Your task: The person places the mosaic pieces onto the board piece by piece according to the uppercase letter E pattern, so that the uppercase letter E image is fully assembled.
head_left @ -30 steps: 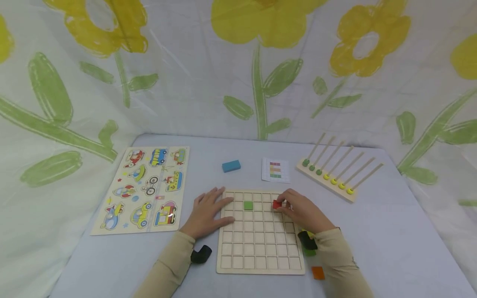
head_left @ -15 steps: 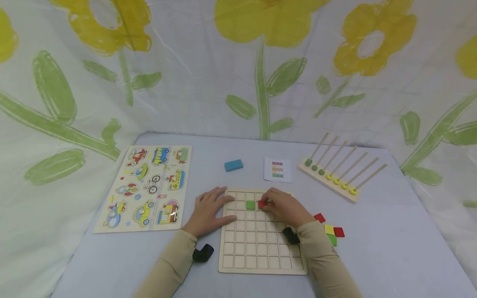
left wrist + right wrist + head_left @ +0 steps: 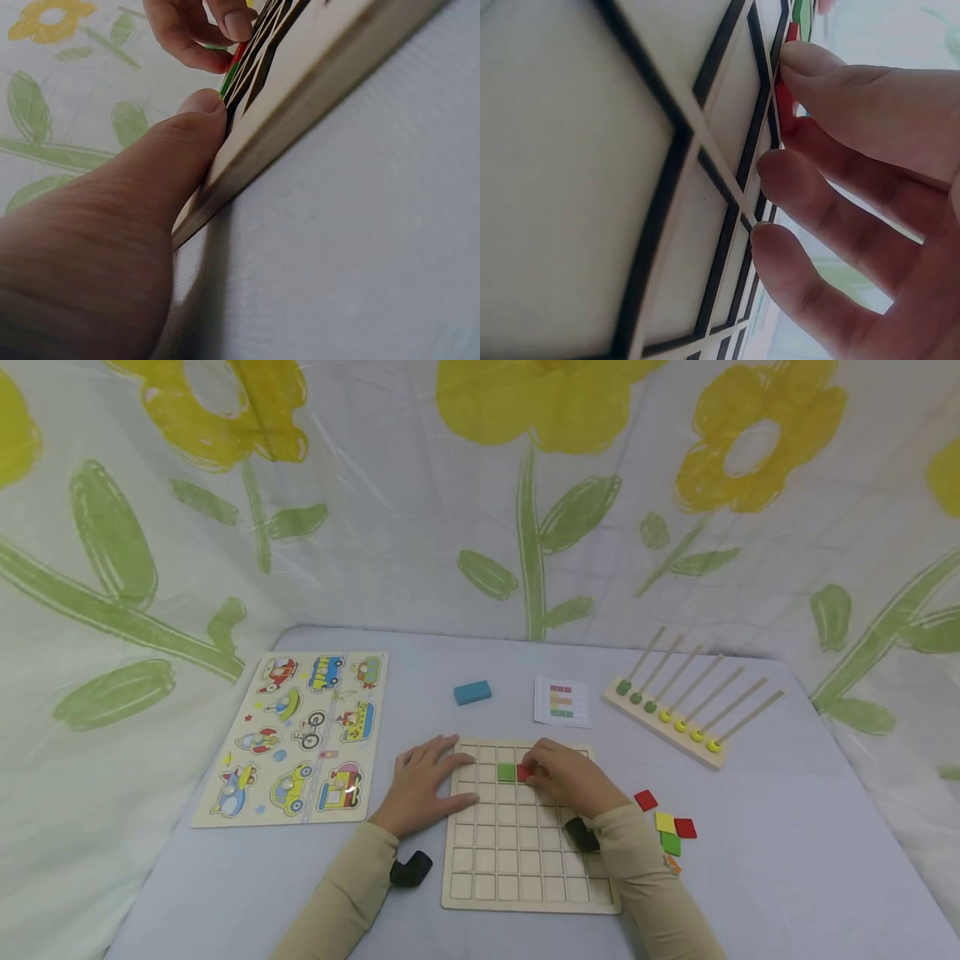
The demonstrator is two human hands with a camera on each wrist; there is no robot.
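The right hand point(image 3: 570, 777) pinches a red tile point(image 3: 524, 772) at the board's point(image 3: 507, 887) second row from its far edge, just beside a green tile point(image 3: 507, 772). The left hand point(image 3: 423, 789), fingers extended, rests at the board's left edge. A puzzle point(image 3: 292, 742) lies near the surface's point(image 3: 787, 843) far left corner, a rack point(image 3: 663, 724) near its far right.

A grid board point(image 3: 508, 887) lies on the pale desk point(image 3: 780, 827), a vehicle puzzle point(image 3: 288, 735) left of it, loose tiles point(image 3: 664, 822) right. Beyond sit a blue block point(image 3: 472, 693), printed card point(image 3: 562, 702) and peg rack point(image 3: 664, 728)
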